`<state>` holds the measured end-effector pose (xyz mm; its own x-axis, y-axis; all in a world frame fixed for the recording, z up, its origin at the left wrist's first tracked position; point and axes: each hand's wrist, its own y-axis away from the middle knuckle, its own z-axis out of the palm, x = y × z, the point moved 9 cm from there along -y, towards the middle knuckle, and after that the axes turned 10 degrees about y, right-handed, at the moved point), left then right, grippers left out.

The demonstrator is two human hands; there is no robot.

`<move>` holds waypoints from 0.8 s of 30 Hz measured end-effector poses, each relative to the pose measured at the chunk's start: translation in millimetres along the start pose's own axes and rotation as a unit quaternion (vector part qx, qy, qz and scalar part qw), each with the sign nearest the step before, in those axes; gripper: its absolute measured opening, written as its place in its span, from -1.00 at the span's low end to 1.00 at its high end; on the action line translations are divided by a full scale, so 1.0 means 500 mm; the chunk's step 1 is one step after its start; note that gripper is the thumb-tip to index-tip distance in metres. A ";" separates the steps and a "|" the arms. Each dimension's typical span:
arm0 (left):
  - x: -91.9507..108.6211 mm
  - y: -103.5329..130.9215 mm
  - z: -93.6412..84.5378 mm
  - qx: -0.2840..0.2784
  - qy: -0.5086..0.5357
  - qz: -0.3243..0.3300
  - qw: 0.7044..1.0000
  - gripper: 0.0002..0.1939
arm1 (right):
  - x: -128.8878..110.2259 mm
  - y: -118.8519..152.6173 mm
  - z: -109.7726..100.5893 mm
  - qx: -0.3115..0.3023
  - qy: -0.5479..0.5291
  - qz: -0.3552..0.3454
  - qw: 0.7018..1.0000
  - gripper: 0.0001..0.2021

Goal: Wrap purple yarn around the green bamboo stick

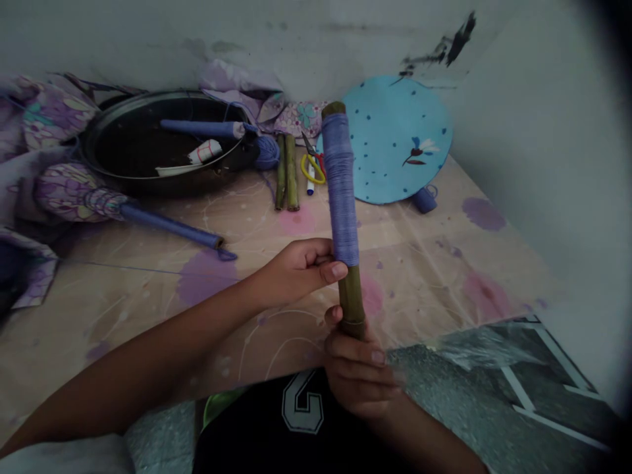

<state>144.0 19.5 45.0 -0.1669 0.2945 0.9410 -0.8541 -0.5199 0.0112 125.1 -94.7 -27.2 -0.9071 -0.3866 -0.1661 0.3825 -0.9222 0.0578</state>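
Black clothing (pixel 257 421) nearest the camera bears a white outlined character that looks like a 2; no other writing is readable. Above it, held upright over the worktop (pixel 409 263), is a bamboo stick (pixel 342 197) wound with purple yarn. The left hand (pixel 301 273) has thumb and fingers closed on it at the winding's lower edge; the right hand (pixel 363 375) has its fingers clamped around the bare lower end. Beyond lie yellow-handled scissors (pixel 318 176), bare sticks (pixel 292 174), a blue disc (pixel 385 151) and a dark pan (pixel 133 145).
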 end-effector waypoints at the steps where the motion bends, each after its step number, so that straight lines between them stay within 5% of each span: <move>1: -0.001 0.001 -0.002 0.006 -0.003 -0.004 1.000 -0.61 | 0.001 -0.002 0.015 -0.024 0.019 0.011 0.999 -0.49; 3: 0.004 0.003 -0.008 0.026 -0.014 -0.002 1.000 -0.60 | -0.006 -0.008 0.013 0.027 0.100 0.028 0.994 -0.54; 6: 0.014 0.004 -0.017 0.046 -0.030 0.015 0.998 -0.61 | -0.080 0.000 0.003 0.160 0.224 -0.100 0.956 -0.66; 9: 0.014 0.001 -0.017 0.044 -0.037 0.016 0.998 -0.60 | -0.126 0.019 0.013 0.217 0.312 -0.187 0.906 -0.73; 15: 0.008 0.000 -0.010 0.024 0.000 0.009 1.000 -0.62 | -0.099 0.011 0.014 0.172 0.238 -0.100 0.951 -0.70; 24: 0.012 0.003 0.003 -0.003 0.018 0.006 1.000 -0.66 | -0.044 0.003 0.015 -0.006 0.052 -0.015 0.999 -0.49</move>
<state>142.4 19.1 51.3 -0.1944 0.3170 0.9283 -0.8552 -0.5184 -0.0020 144.2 -87.7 -16.3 -0.8949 -0.3556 -0.2697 0.3584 -0.9327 0.0405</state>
